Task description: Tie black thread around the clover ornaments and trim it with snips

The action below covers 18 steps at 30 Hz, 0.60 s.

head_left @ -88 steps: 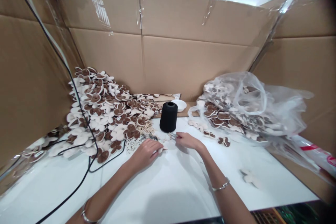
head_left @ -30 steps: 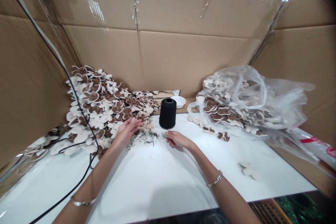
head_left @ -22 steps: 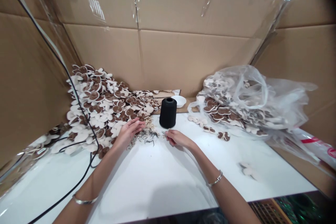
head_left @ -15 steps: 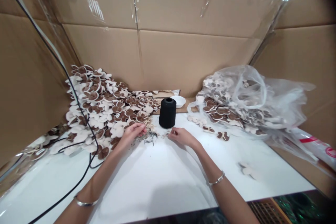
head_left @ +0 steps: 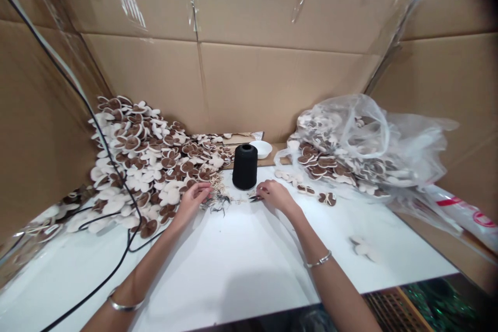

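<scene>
A black thread cone point(head_left: 245, 167) stands upright on the white table point(head_left: 233, 264). To its right my right hand point(head_left: 272, 195) is closed on a small dark pointed tool point(head_left: 255, 198), which looks like thread snips. My left hand point(head_left: 195, 198) is by the right edge of a large pile of brown and white fabric pieces point(head_left: 155, 153), thumb and fingers brought together; what they hold, if anything, is too small to make out. Black thread scraps point(head_left: 218, 202) and beige bits lie between the two hands.
Behind the cone sits a white bowl point(head_left: 261, 149). A clear plastic bag point(head_left: 368, 129) of similar pieces is at the right. Single pieces point(head_left: 363, 248) lie on the right side. A black cable point(head_left: 112, 158) crosses the left; cardboard walls point(head_left: 280, 75) surround the table.
My right hand has shifted slightly up beside the cone, and the dark tool now shows at its fingertips. My left hand stays by the pile. The whole view has moved a little.
</scene>
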Motion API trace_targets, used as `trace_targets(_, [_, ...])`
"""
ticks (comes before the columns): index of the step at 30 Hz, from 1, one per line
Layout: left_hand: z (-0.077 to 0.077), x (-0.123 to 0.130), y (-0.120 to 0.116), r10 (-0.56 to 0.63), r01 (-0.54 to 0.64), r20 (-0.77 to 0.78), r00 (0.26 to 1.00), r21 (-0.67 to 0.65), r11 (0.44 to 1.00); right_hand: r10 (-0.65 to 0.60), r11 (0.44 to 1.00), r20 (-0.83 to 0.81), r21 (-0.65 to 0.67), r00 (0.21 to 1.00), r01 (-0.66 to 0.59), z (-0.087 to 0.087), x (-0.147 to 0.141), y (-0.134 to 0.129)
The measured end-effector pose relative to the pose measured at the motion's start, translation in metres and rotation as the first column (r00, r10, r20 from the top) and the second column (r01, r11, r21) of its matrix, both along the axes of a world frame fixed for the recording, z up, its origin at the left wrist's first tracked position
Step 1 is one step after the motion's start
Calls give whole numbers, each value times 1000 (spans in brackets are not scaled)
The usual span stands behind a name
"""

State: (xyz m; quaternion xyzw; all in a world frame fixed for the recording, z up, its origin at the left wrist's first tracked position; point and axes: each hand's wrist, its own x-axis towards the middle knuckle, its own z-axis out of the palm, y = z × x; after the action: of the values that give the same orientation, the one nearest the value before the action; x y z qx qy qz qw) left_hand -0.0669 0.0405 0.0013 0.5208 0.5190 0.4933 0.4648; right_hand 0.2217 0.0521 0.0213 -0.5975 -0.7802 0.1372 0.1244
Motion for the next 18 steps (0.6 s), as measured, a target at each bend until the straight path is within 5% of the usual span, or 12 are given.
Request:
trace_targets(5, [-2,2,-3,-25,26,-20,999,34,999,-375,912,55,199,925,358,-14,25,16])
trace_targets(11, [-4,6,-5,-54,55,-4,999,14,998,-407,889,76,264,910,375,-41,46,31])
trace_targets(18, [-8,8,-6,-86,86,-12,996,3,996,-539,813,57,295,840,502,-47,49,40])
